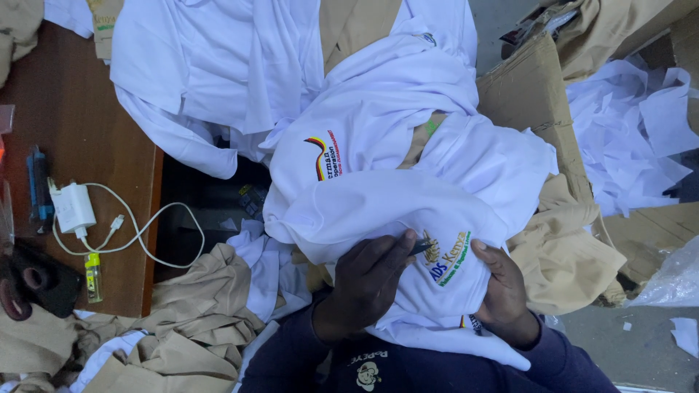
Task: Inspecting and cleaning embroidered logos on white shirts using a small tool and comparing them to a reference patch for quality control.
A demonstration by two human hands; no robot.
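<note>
Low in the centre of the frame, your left hand [364,280] pinches a small dark tool [420,246] against the white shirt [393,182]'s embroidered logo [445,258]; your right hand [502,291] grips the fabric bunched beneath. A slip could nick cloth or thumb.

I'm seeing even, cool, fairly bright light with no clear source. The white shirt [393,189] is running close to overexposed, losing fold detail. The gap beside the wooden table [80,145] is sitting in deep shadow. Focus is holding centre; corners are looking slightly soft.
</note>
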